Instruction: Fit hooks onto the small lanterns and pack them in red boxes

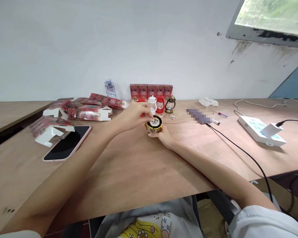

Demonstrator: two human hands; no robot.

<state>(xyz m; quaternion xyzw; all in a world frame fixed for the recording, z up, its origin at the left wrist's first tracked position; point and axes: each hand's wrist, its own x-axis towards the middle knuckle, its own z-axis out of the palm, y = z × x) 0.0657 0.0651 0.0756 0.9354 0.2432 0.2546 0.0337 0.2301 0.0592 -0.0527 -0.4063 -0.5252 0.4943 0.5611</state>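
A small gold lantern (152, 130) lies tipped in my right hand (165, 137), its round underside turned up toward me. The fingers of that hand wrap round its side. On the underside, a black ring surrounds a whitish disc (155, 122) with a small pattern in the middle. My left hand (135, 116) comes over from the left, thumb and fingers pinched together with their tips at the disc; whatever they hold is too small to make out. Just behind stand a white lantern (152, 105), a red lantern (160, 104) and a bronze lantern (170, 104). Another red lantern (142, 99) is partly hidden by my left hand.
Several upright red boxes (151, 91) line the wall. Opened cartons (86, 113) and a phone (67, 144) lie left, near a bottle (110, 88). On the right are tissue (208, 101), a blurred device (198, 116), a screwdriver (222, 115) and a power strip (260, 130) with cables.
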